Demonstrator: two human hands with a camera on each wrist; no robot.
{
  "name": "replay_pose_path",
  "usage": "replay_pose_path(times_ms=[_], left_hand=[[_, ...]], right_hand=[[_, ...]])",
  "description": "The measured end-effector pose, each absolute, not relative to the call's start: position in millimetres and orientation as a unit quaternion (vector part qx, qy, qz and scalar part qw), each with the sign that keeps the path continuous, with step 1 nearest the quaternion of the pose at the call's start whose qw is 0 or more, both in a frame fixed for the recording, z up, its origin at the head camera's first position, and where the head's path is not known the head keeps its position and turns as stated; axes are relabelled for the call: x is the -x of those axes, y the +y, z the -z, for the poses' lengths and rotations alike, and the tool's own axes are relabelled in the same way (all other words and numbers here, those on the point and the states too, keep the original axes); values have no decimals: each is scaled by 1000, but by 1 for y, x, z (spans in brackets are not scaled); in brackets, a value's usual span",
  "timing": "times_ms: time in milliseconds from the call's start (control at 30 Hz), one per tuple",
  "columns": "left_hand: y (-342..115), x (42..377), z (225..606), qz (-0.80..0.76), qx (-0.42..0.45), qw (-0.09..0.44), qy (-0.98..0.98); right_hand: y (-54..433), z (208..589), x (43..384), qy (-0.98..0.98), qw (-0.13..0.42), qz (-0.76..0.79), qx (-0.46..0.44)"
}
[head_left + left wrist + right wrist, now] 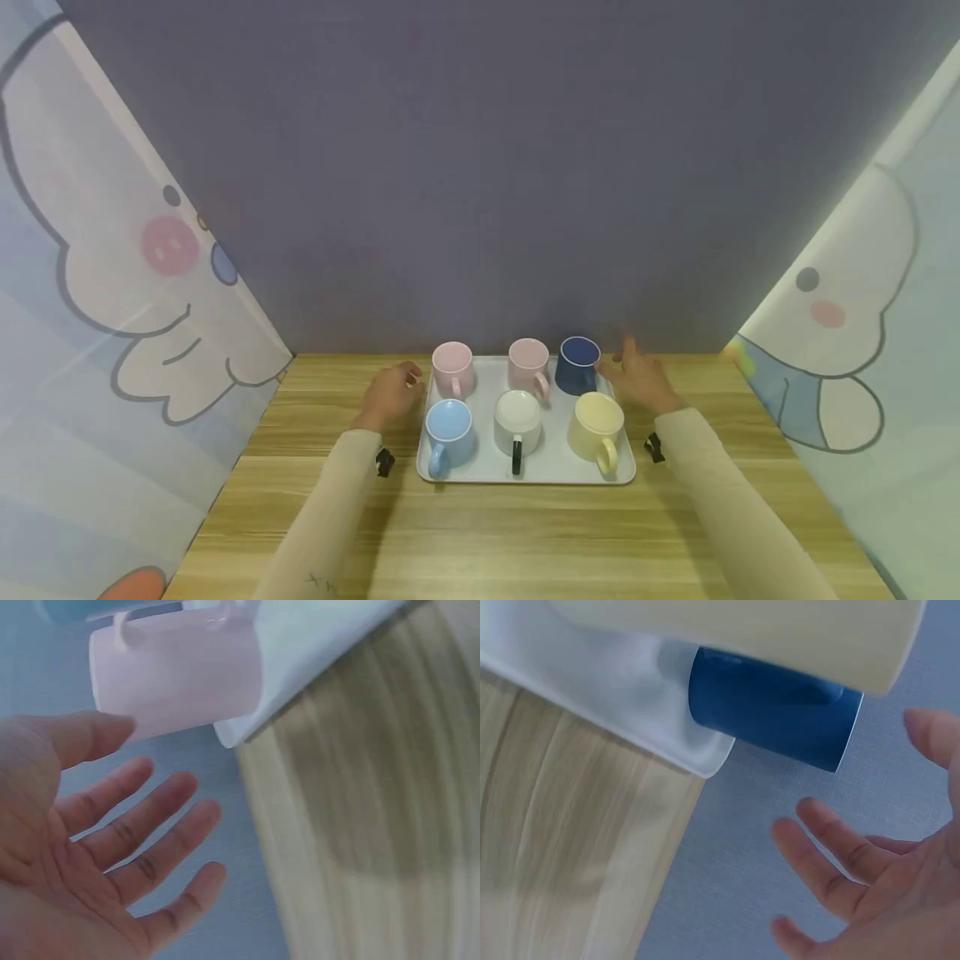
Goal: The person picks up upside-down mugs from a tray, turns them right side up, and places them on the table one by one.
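Observation:
A white tray (487, 471) bears several mugs. Along its back stand a pink mug (453, 372) at left, a second pink mug (528, 367) and a dark blue mug (577, 367). In front are a light blue mug (450, 433), a white mug (517, 423) with a black handle, and a yellow mug (596, 427). My left hand (392, 393) is beside the tray's left edge, near the left pink mug, fingers spread and holding nothing in the left wrist view. Beside the back right corner, my right hand (641, 377) has loose, parted fingers close to the dark blue mug.
The tray lies on a wood-grain table (465, 542), near its back edge. A grey panel (480, 183) rises right behind the table. Curtains with cartoon figures hang at the left (97, 317) and right (885, 333).

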State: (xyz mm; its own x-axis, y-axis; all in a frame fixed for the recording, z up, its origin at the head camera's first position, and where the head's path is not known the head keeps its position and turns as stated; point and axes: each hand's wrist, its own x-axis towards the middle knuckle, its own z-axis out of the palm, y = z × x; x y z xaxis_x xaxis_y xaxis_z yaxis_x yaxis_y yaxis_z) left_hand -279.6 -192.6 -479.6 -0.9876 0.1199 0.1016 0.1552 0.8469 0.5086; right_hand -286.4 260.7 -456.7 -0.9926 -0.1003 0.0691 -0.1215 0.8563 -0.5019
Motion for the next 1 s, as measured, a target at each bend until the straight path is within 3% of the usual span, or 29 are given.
replay_pose_path(times_ms=[333,1000], left_hand=[[-191,264,510,270,33,-32,-962],[-189,253,536,415,-41,-69,-906]], right_hand=[[261,465,288,-955,-41,-284,-75],[261,478,298,-919,-91,-370,-102]])
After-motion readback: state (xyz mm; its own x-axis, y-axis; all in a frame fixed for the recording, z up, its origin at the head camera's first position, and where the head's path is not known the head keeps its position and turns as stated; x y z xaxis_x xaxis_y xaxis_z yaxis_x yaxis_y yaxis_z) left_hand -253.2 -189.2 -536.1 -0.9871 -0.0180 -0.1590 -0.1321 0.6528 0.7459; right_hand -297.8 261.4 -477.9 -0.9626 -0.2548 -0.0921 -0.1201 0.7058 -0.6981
